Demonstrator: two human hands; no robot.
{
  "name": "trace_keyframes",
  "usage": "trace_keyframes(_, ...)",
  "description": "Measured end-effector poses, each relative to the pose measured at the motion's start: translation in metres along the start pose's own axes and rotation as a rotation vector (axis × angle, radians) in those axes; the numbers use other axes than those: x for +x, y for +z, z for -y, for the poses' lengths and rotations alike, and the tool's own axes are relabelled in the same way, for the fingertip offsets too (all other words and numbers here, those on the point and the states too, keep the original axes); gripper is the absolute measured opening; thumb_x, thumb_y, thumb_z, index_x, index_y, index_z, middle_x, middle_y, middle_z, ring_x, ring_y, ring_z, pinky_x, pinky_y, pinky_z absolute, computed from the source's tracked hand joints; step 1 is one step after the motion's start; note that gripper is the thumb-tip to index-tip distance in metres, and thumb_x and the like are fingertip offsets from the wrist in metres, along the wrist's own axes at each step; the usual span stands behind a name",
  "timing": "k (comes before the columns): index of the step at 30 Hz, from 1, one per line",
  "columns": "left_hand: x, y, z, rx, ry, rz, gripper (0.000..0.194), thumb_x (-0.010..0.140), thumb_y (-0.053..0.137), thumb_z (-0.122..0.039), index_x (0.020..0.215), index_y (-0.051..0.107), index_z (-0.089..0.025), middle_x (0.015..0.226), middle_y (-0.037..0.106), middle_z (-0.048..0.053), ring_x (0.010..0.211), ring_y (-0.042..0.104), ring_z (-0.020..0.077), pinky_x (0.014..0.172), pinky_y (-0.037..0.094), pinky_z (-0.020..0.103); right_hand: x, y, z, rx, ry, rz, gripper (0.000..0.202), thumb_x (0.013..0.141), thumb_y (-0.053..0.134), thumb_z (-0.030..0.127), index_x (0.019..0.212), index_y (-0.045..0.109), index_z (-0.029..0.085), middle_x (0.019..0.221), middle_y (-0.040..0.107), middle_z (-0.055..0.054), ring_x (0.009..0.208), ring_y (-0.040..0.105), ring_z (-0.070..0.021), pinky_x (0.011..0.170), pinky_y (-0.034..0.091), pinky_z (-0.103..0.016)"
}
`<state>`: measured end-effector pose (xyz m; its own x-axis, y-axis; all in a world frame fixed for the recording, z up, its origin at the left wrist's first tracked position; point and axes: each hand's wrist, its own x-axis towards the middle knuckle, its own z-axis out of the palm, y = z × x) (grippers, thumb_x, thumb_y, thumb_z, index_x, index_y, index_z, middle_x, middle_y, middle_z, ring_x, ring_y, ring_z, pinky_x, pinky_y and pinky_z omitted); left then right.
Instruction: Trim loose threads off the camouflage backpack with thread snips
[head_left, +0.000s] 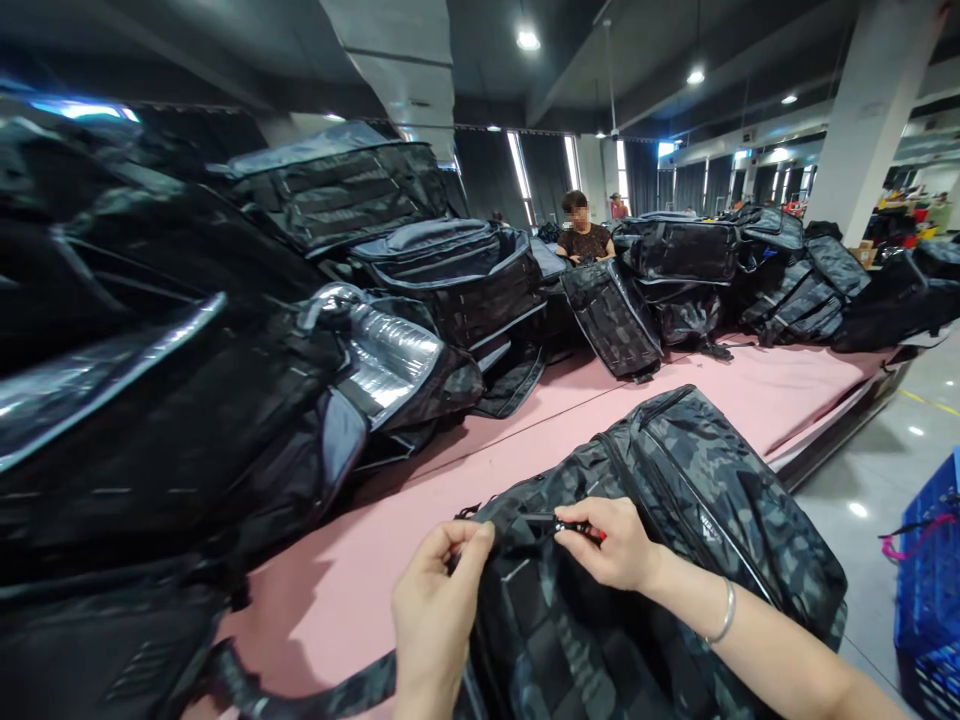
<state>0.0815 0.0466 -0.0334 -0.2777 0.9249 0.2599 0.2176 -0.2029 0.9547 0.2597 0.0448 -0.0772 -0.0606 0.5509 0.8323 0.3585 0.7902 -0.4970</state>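
A dark camouflage backpack (675,500) lies on the pink table (360,570) in front of me. My left hand (435,610) pinches the fabric at the bag's top edge, near a small loop. My right hand (615,545), with a silver bracelet on its wrist, holds a small tool with a red handle (574,527) against the same edge, its tip pointing toward my left fingers. A dark strap (300,690) trails from the bag toward the lower left.
A tall heap of black backpacks (187,380) fills the left. More bags (712,270) are piled at the far end, where a person (583,232) sits. A blue crate (930,580) stands on the floor at right, beyond the table's edge.
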Motion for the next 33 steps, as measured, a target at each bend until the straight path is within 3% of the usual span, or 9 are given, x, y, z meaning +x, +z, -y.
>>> trace_keyframes(6, -0.004, 0.002, 0.0, 0.002, 0.016, -0.001, 0.036, 0.058, 0.068, -0.05, 0.065, 0.059, -0.016, 0.06, 0.054, -0.001, 0.058, 0.046, 0.0131, 0.053, 0.037, 0.025, 0.002, 0.0, 0.002, -0.067, -0.012, 0.022, 0.024, 0.086, 0.051, 0.035, 0.095, 0.061, 0.015, 0.071, 0.067, -0.004, 0.047, 0.055, -0.0105, 0.049, 0.045, -0.021)
trace_keyframes(12, -0.005, 0.002, -0.001, 0.003, 0.022, 0.03, 0.035, 0.059, 0.068, -0.05, 0.066, 0.059, -0.017, 0.063, 0.056, 0.0, 0.062, 0.048, 0.0146, 0.057, 0.039, 0.026, 0.002, -0.002, 0.003, -0.033, 0.088, 0.117, 0.023, 0.086, 0.052, 0.035, 0.095, 0.063, 0.016, 0.076, 0.069, -0.006, 0.053, 0.059, -0.0129, 0.055, 0.047, -0.024)
trace_keyframes(17, -0.006, 0.002, -0.004, -0.013, -0.016, 0.072, 0.036, 0.059, 0.068, -0.05, 0.067, 0.059, -0.016, 0.065, 0.056, 0.0, 0.065, 0.047, 0.0144, 0.062, 0.038, 0.027, 0.001, -0.002, 0.0, -0.009, 0.108, 0.139, 0.023, 0.087, 0.052, 0.035, 0.096, 0.063, 0.017, 0.087, 0.071, -0.007, 0.058, 0.061, -0.0134, 0.057, 0.048, -0.025)
trace_keyframes(23, -0.006, 0.001, -0.002, -0.008, -0.046, 0.106, 0.036, 0.062, 0.068, -0.05, 0.071, 0.059, -0.016, 0.066, 0.055, -0.001, 0.066, 0.046, 0.0136, 0.065, 0.037, 0.027, 0.002, -0.002, 0.0, 0.041, 0.066, 0.111, 0.019, 0.086, 0.054, 0.031, 0.093, 0.064, 0.016, 0.085, 0.071, -0.007, 0.059, 0.06, -0.0132, 0.058, 0.047, -0.024)
trace_keyframes(28, -0.006, -0.001, 0.002, 0.064, 0.012, 0.097, 0.036, 0.067, 0.064, -0.052, 0.08, 0.063, -0.018, 0.08, 0.062, 0.002, 0.078, 0.053, 0.0185, 0.08, 0.04, 0.033, 0.004, -0.004, 0.004, 0.257, 0.305, 0.021, 0.018, 0.081, 0.059, 0.032, 0.09, 0.061, 0.016, 0.076, 0.065, -0.003, 0.053, 0.05, -0.0099, 0.052, 0.04, -0.023)
trace_keyframes(31, -0.007, -0.002, 0.008, 0.094, 0.153, 0.073, 0.03, 0.071, 0.062, -0.048, 0.082, 0.064, -0.02, 0.088, 0.063, 0.004, 0.089, 0.055, 0.0217, 0.09, 0.04, 0.038, 0.006, -0.005, 0.006, 0.498, 0.512, -0.037, 0.025, 0.08, 0.06, 0.039, 0.088, 0.058, 0.016, 0.059, 0.05, 0.004, 0.05, 0.042, -0.0079, 0.048, 0.034, -0.021)
trace_keyframes(33, -0.008, -0.003, 0.013, 0.07, 0.257, 0.055, 0.023, 0.073, 0.06, -0.044, 0.077, 0.064, -0.021, 0.088, 0.063, 0.004, 0.093, 0.056, 0.0218, 0.094, 0.04, 0.038, 0.006, -0.005, 0.009, 0.71, 0.642, -0.003, 0.031, 0.078, 0.061, 0.045, 0.087, 0.055, 0.016, 0.052, 0.039, 0.008, 0.043, 0.031, -0.0053, 0.041, 0.024, -0.018)
